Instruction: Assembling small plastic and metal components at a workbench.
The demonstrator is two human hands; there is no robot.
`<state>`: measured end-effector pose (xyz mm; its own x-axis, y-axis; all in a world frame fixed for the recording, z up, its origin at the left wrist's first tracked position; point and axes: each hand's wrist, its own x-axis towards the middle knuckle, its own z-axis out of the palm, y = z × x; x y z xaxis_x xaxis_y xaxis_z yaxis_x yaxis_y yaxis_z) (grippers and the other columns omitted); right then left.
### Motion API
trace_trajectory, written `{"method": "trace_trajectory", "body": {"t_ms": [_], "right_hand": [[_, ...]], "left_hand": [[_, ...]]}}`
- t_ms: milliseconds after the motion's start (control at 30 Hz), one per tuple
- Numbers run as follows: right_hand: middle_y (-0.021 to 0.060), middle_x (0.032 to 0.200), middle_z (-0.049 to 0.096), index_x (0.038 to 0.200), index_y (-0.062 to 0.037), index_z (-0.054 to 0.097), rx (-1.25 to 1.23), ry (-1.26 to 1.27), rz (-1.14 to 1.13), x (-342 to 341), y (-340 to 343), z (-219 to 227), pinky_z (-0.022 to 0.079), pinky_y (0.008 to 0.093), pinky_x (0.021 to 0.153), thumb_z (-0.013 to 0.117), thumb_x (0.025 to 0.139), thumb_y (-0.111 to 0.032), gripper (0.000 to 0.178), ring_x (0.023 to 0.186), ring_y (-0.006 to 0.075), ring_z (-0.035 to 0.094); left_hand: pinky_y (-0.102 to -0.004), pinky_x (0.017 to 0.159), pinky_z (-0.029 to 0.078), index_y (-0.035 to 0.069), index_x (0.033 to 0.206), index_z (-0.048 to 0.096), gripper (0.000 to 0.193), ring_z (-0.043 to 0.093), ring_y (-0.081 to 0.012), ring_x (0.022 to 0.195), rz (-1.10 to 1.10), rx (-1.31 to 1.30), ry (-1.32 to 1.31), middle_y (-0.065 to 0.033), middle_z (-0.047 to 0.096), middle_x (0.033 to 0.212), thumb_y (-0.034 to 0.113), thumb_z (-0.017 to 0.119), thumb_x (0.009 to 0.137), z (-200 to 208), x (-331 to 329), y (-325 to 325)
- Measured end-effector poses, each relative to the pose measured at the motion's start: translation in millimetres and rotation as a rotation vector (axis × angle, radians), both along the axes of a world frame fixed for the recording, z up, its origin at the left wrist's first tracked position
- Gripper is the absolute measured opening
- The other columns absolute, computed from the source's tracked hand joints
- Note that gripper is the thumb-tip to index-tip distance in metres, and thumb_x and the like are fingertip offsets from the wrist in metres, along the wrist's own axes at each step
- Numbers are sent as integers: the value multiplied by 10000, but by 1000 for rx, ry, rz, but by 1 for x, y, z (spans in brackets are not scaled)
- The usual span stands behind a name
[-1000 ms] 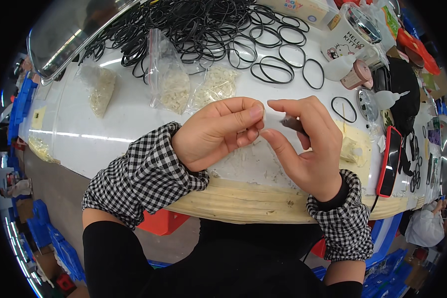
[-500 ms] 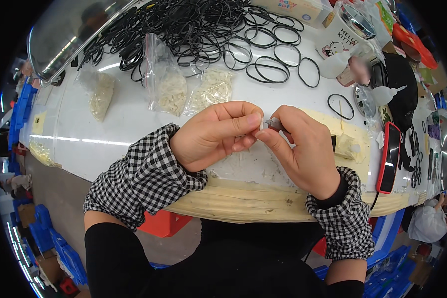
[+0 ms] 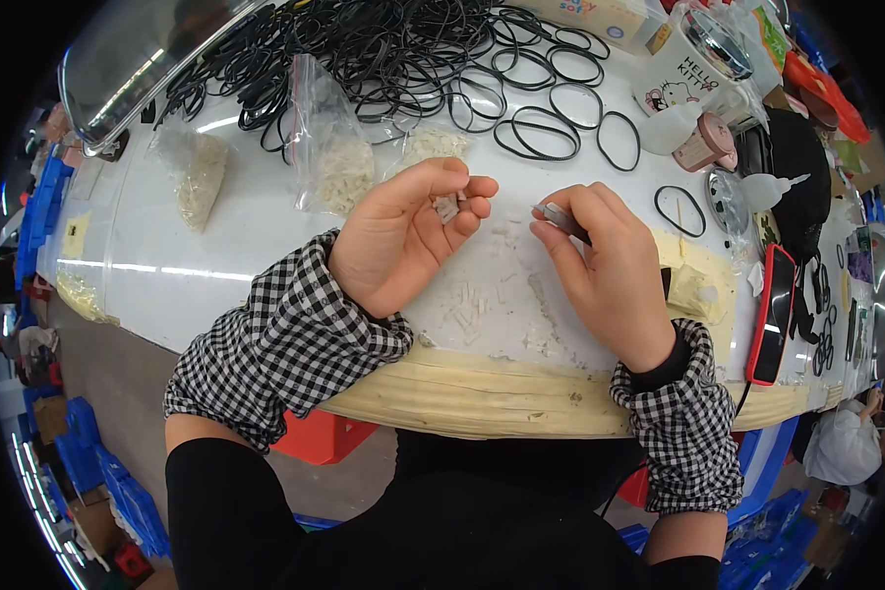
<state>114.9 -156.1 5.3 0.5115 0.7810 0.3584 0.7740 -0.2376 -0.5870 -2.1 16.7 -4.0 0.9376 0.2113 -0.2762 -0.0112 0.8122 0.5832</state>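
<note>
My left hand [image 3: 403, 236] is turned palm up above the table, fingers curled round several small white pieces [image 3: 447, 208] that look like short tubes. Opposite it, my right hand [image 3: 605, 265] pinches a small grey tool [image 3: 563, 220] between thumb and fingers; its kind is mostly hidden by the hand. A gap separates the two hands. On the white tabletop between and below them lie loose white pieces [image 3: 470, 307]. Beyond my left hand are a clear zip bag [image 3: 339, 162] of whitish pieces and another pile of pieces in clear plastic [image 3: 433, 145].
Many black rubber rings [image 3: 364, 59] are heaped at the back. A third filled bag [image 3: 204, 182] lies to the left. On the right are a red-edged phone [image 3: 772, 315], a white cup [image 3: 683, 79] and a squeeze bottle [image 3: 772, 190]. Pale tape covers the table's front edge [image 3: 501, 398].
My hands have drawn apart from where their fingertips met. The left has rolled palm up, showing the white pieces in it. The right still pinches the grey tool.
</note>
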Motion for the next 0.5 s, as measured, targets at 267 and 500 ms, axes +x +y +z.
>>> {"method": "trace_trajectory", "body": {"t_ms": [267, 500], "right_hand": [[86, 806, 563, 875, -41, 574, -119, -99, -1, 0, 13, -11, 455, 363, 537, 660, 805, -143, 151, 617, 278, 579], [112, 780, 535, 858, -5, 541, 29, 8, 13, 1, 12, -2, 430, 343, 523, 636, 826, -107, 142, 612, 268, 551]], "left_hand": [[-213, 727, 486, -10, 1060, 517, 188, 569, -138, 832, 71, 95, 77, -80, 577, 948, 79, 535, 895, 3, 1, -2], [-170, 707, 454, 11, 1062, 568, 197, 536, -59, 787, -47, 368, 137, -4, 583, 902, 154, 567, 926, 8, 2, -10]]}}
